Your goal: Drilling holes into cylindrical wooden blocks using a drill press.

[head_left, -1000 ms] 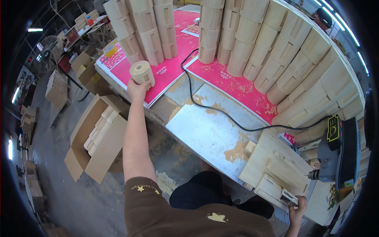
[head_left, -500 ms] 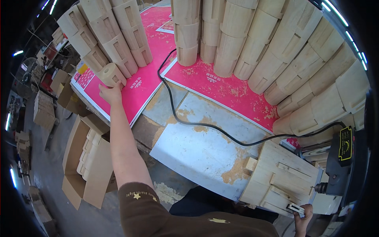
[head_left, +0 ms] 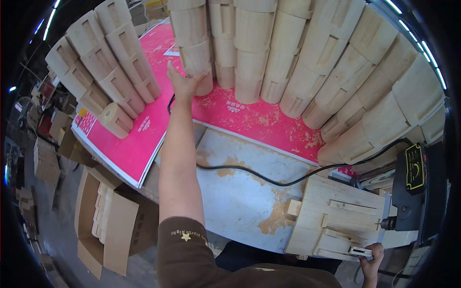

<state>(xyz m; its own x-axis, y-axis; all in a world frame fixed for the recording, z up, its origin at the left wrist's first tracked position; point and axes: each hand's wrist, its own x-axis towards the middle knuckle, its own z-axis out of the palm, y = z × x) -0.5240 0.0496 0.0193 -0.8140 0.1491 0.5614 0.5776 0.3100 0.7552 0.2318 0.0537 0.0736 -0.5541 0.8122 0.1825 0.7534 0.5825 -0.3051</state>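
My left hand (head_left: 185,85) reaches out with its fingers apart at the lower part of a tall stack of pale wooden cylinders (head_left: 196,60). Its fingertips overlap the stack's side; whether they press on it I cannot tell. A single short wooden cylinder (head_left: 116,121), with a hole in its top, stands farther left on the pink sheet (head_left: 139,161). At the lower right, my right hand (head_left: 372,258) is closed around a small silver metal piece with a slotted frame (head_left: 360,251). That piece sits at the edge of a wooden board with strips (head_left: 314,204).
More cylinder stacks (head_left: 252,62) line the back, and others (head_left: 108,62) stand at the left. A black cable (head_left: 249,170) crosses the dusty metal surface (head_left: 230,197). A black drill machine (head_left: 410,192) faces the board. An open cardboard box (head_left: 117,235) holds wooden pieces.
My left hand has let go of the short cylinder and moved right to a tall stack. The view has shifted somewhat. My right hand stays on the metal piece.
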